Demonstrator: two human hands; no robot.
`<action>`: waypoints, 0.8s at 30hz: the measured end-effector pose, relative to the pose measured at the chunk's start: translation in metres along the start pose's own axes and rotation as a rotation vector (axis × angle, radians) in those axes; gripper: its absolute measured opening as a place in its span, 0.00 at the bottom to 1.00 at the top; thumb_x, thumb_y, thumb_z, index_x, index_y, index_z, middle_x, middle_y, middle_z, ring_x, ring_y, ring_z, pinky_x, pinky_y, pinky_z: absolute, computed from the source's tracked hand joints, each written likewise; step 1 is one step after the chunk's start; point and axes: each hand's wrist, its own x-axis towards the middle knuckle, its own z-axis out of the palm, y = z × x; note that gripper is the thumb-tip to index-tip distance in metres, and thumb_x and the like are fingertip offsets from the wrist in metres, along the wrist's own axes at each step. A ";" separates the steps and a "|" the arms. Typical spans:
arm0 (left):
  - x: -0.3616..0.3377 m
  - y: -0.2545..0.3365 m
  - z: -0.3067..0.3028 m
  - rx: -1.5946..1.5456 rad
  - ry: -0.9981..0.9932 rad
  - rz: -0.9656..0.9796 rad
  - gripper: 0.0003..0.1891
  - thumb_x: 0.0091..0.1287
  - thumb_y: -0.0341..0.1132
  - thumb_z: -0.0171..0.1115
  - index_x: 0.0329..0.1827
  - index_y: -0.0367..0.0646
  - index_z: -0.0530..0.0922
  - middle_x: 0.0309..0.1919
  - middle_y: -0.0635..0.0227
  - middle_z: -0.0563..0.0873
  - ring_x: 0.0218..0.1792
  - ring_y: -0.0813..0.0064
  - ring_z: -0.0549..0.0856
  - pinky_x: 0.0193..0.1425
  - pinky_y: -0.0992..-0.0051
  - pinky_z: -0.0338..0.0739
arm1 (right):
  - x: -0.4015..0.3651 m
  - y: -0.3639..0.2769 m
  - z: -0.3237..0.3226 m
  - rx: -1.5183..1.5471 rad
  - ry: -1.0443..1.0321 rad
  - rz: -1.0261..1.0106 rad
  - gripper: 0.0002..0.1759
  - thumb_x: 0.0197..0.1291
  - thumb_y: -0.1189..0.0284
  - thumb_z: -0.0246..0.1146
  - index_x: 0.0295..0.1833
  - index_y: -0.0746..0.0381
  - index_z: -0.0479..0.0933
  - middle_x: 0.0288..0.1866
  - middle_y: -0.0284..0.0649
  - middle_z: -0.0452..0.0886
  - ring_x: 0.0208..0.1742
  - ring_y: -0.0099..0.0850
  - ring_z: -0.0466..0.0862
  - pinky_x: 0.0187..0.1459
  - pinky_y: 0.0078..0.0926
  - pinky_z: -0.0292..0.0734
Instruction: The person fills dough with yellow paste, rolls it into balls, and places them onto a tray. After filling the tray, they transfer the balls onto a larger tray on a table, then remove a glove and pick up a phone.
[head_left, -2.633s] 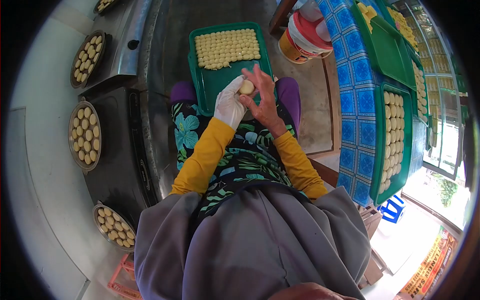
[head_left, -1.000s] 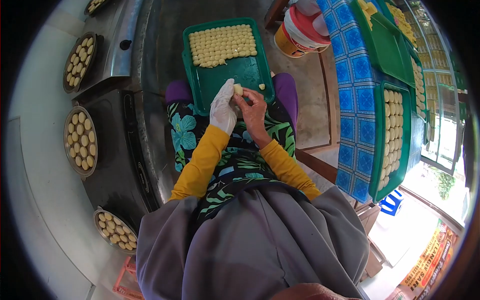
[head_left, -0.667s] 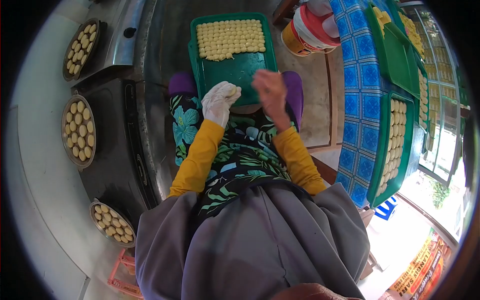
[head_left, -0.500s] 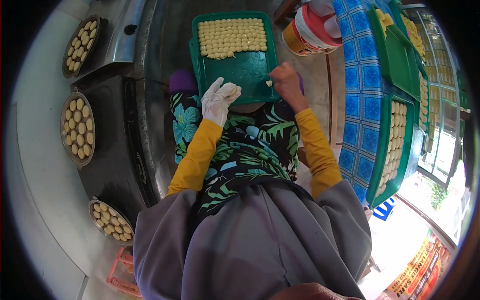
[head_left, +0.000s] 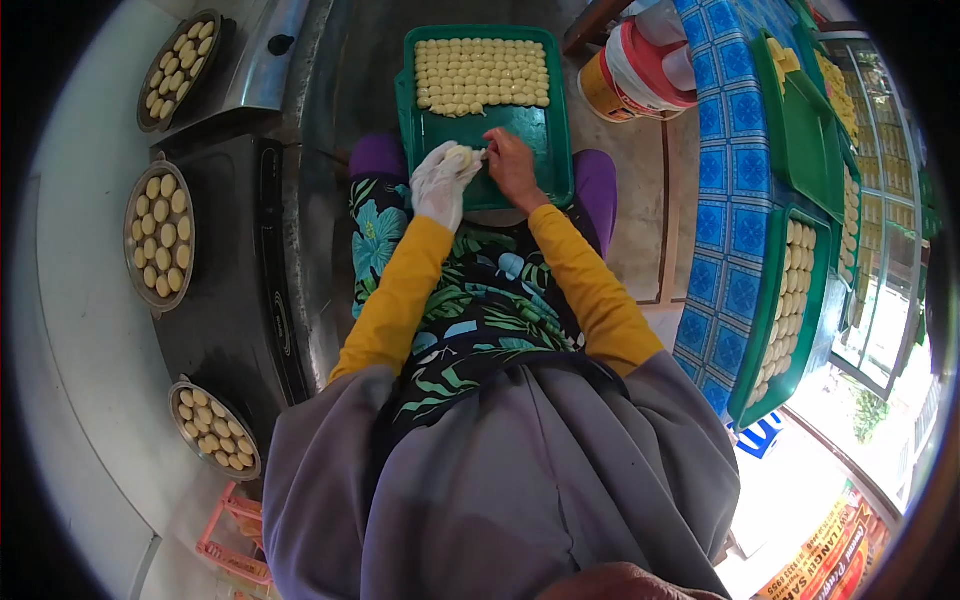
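My left hand [head_left: 440, 187], in a white glove, is closed around a pale dough ball [head_left: 458, 155], which shows at the top of its fingers. My bare right hand [head_left: 513, 168] is right beside it, fingertips pinched together against the glove's edge. A small pale bit shows at those fingertips, too small to name. Both hands are over the near part of a green tray [head_left: 563, 130] at my knees. Tight rows of small dough balls [head_left: 482, 75] fill the tray's far part, with the nearest row uneven.
Round pans of dough pieces [head_left: 160, 235] stand on the black stove [head_left: 225, 270] at left. A red-lidded bucket [head_left: 625, 75] is at back right. Beside it, a table with blue checked cloth [head_left: 727, 200] bears green trays [head_left: 775, 340] of dough pieces.
My right hand has moved left from the tray's right edge to meet my left hand. The small dough bit near that edge no longer shows. My view has shifted slightly.
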 end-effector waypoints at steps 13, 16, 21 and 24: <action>0.047 -0.048 0.001 0.173 0.017 -0.017 0.08 0.64 0.23 0.60 0.45 0.35 0.76 0.37 0.60 0.83 0.40 0.64 0.86 0.50 0.69 0.83 | 0.002 0.003 -0.049 0.925 -0.196 0.572 0.18 0.56 0.79 0.68 0.51 0.65 0.70 0.37 0.46 0.84 0.33 0.34 0.84 0.32 0.32 0.79; 0.043 -0.038 0.002 0.160 -0.020 -0.076 0.08 0.65 0.25 0.59 0.46 0.34 0.76 0.38 0.57 0.83 0.42 0.61 0.86 0.53 0.66 0.83 | -0.008 -0.014 -0.058 0.889 0.030 0.453 0.19 0.59 0.80 0.65 0.55 0.69 0.70 0.35 0.43 0.84 0.33 0.29 0.83 0.31 0.25 0.78; 0.025 -0.014 0.005 -0.135 0.005 -0.240 0.13 0.69 0.31 0.53 0.50 0.30 0.73 0.47 0.48 0.81 0.49 0.52 0.84 0.57 0.57 0.82 | -0.019 -0.031 -0.054 0.867 0.130 0.370 0.25 0.61 0.81 0.63 0.64 0.71 0.68 0.42 0.43 0.86 0.36 0.25 0.83 0.36 0.22 0.79; 0.012 -0.003 0.007 -0.221 -0.085 -0.230 0.17 0.70 0.33 0.48 0.53 0.25 0.72 0.53 0.44 0.78 0.53 0.48 0.82 0.59 0.54 0.80 | -0.027 -0.049 -0.048 0.709 0.133 0.265 0.27 0.62 0.82 0.61 0.67 0.70 0.67 0.45 0.40 0.87 0.37 0.22 0.82 0.40 0.21 0.78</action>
